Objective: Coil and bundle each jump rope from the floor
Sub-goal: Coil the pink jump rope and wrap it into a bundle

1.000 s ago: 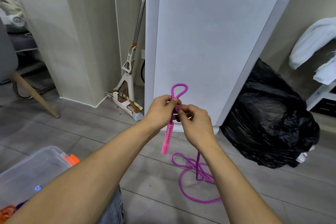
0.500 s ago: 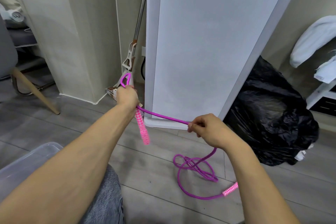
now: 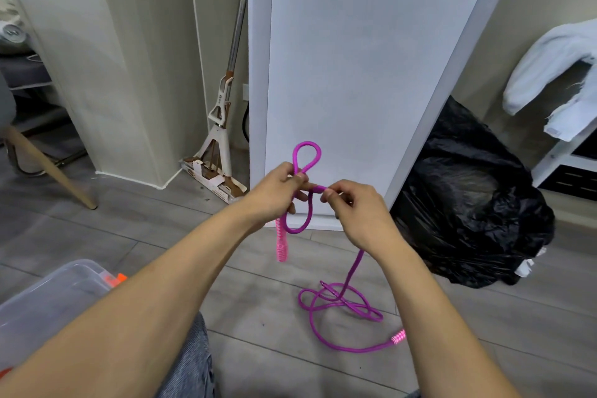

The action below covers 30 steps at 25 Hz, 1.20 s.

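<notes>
Two loops of the magenta jump rope (image 3: 307, 144) are formed: one stands above the left hand (image 3: 274, 191), and one hangs below it beside a pink handle (image 3: 281, 244). The left fingers curl round the gathered strands, and the right hand (image 3: 358, 213) pinches the next length just beside them. Most of the rope lies tangled on the floor (image 3: 129, 236) with the second handle (image 3: 399, 336), near a black bag (image 3: 468, 203). Coiling appears to be at an early stage, and the bundle is not yet bound. A clear bin (image 3: 48, 297) sits at lower left.
</notes>
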Each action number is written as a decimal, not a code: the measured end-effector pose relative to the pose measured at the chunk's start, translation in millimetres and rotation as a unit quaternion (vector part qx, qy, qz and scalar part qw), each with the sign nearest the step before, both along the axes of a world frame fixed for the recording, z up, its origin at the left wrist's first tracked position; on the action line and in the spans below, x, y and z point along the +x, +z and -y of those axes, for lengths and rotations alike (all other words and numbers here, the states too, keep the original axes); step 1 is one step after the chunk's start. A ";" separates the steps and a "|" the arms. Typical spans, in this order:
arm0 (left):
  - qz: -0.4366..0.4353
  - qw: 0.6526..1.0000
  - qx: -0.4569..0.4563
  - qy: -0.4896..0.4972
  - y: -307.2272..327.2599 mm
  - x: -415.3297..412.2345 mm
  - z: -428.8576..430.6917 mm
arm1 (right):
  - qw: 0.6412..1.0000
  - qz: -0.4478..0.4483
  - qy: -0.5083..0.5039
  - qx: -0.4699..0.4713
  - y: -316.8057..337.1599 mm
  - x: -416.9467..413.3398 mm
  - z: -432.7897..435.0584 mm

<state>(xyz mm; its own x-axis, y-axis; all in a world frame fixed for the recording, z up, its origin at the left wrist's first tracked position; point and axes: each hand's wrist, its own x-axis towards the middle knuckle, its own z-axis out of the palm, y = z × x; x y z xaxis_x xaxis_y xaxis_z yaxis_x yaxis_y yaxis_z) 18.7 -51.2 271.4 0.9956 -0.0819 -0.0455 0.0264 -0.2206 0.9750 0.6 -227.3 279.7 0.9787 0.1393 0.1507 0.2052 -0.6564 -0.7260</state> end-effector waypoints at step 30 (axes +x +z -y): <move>-0.073 0.985 0.082 0.131 -14.4 26.6 -49.6 | 0.988 -0.008 -0.065 -0.136 2.1 11.2 54.3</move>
<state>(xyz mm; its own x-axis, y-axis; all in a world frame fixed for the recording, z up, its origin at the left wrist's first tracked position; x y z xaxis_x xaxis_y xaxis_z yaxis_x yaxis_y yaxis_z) 45.3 -1.6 257.0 0.9635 0.1979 -0.1801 0.2399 -0.3412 0.9089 11.8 -281.6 281.8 0.9930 0.0458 0.1090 0.0963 -0.8483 -0.5208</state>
